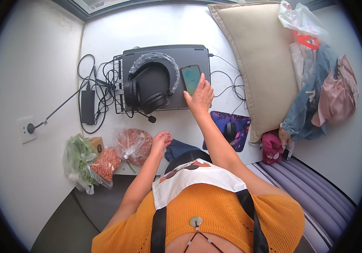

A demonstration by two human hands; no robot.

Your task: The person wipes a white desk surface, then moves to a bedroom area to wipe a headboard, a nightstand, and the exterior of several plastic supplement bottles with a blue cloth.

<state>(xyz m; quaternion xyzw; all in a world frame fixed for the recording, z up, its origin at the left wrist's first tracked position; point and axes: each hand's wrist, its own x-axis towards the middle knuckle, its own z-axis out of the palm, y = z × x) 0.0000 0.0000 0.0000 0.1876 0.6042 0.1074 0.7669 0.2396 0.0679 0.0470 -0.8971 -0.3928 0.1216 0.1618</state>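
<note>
phone lay screen-up on the laptop, right of the headset. right hand at its lower end, fingers spread; couldn't tell if gripping. left hand half-open, nothing seen in it. phone judged light, stiff, slick, fragile; best taken by long edges.

phone corner (behind right hand)

Looks bright overall, lit by daylight from the window at eleven o'clock. Washes out nearly to white on the surface toward twelve o'clock; glows teal-green from the phone just past twelve. Dims over the grey furniture toward eight o'clock. Casts only soft shadows, with fair sharpness near the centre. Bows straight edges and blackens at every corner.
</note>
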